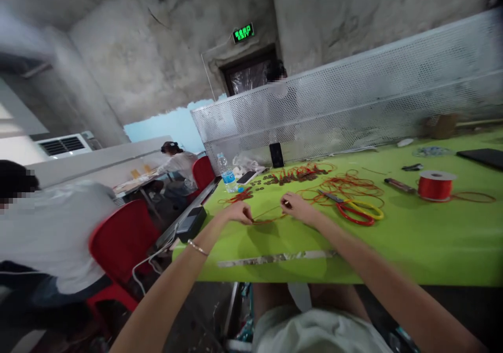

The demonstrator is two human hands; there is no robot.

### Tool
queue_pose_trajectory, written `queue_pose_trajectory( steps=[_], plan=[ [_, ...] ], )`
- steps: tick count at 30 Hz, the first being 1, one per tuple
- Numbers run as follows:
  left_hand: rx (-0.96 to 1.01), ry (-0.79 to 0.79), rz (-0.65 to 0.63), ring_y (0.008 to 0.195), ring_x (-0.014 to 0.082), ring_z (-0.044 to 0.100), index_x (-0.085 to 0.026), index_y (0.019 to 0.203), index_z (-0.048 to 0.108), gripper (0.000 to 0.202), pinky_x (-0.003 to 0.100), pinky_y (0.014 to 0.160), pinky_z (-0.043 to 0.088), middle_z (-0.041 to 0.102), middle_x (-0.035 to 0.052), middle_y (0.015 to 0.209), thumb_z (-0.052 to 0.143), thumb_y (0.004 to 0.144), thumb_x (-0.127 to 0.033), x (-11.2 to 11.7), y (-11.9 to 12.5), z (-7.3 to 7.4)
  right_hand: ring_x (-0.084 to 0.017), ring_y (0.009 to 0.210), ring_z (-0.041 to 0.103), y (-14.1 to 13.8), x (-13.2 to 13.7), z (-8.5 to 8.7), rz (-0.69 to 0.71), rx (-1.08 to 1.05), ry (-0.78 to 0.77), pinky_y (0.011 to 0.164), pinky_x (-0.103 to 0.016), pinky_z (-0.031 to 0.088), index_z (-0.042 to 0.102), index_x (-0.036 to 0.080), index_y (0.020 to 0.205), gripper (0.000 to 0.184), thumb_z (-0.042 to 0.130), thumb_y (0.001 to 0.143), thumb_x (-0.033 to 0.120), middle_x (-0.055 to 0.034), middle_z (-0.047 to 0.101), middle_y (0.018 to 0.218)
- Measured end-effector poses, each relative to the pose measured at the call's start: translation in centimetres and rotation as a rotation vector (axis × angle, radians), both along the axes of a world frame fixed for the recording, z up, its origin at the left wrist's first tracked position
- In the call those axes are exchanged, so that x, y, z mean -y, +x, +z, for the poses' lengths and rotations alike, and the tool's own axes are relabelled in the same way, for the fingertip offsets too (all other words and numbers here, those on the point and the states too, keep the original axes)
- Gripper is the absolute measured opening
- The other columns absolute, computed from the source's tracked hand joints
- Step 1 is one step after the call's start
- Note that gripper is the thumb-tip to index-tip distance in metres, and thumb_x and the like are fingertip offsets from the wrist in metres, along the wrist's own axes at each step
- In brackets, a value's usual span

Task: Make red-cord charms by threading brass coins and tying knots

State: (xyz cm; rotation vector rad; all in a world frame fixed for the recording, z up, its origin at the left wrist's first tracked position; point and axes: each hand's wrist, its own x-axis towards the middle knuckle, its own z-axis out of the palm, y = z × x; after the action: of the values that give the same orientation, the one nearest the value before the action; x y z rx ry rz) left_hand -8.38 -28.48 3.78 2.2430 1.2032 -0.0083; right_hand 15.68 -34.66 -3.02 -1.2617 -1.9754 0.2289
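Observation:
Just above the green table, my left hand (240, 213) is closed in a pinch on one part of a thin red cord (269, 220). My right hand (294, 205) is curled closed on the same cord, which runs between the two hands. Behind them lie several dark coin-like discs (271, 178) and a pile of discs strung on red cord (301, 173). A loose tangle of red cord (349, 185) spreads right of my right hand. Scissors (359, 212) with one red and one yellow handle lie beside it.
A water bottle (227, 175), a phone (247, 177) and a black box (191, 223) stand or lie at the left. On the right are a red cord spool (435, 186) and a utility knife (398, 185). A perforated screen (334, 112) borders the back. Two people sit leftward; another is behind the screen.

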Motion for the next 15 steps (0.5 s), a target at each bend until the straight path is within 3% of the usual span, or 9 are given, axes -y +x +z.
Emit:
queue_pose_trajectory(
  steps=[7, 15],
  plan=[
    [0.276, -0.168, 0.026, 0.068, 0.0153, 0.063, -0.014, 0.070, 0.057, 0.032, 0.028, 0.066, 0.050, 0.068, 0.0040, 0.072, 0.078, 0.051, -0.031, 1.0, -1.3, -0.6, -0.014, 0.065, 0.060, 1.6, -0.5, -0.6, 0.128, -0.200, -0.059, 0.063, -0.026, 0.050, 0.061, 0.015, 0.074, 0.005, 0.059, 0.073, 0.020, -0.0045, 0.062, 0.074],
    [0.427, -0.302, 0.043, 0.065, 0.0146, 0.062, -0.014, 0.070, 0.060, 0.031, 0.027, 0.065, 0.049, 0.066, 0.0014, 0.067, 0.081, 0.050, -0.025, 2.7, -1.1, -2.2, -0.013, 0.068, 0.059, 2.8, 0.1, 0.2, 0.202, -0.345, -0.137, 0.066, -0.030, 0.051, 0.061, 0.016, 0.083, 0.020, 0.058, 0.076, 0.035, -0.0062, 0.060, 0.086]
  ],
)
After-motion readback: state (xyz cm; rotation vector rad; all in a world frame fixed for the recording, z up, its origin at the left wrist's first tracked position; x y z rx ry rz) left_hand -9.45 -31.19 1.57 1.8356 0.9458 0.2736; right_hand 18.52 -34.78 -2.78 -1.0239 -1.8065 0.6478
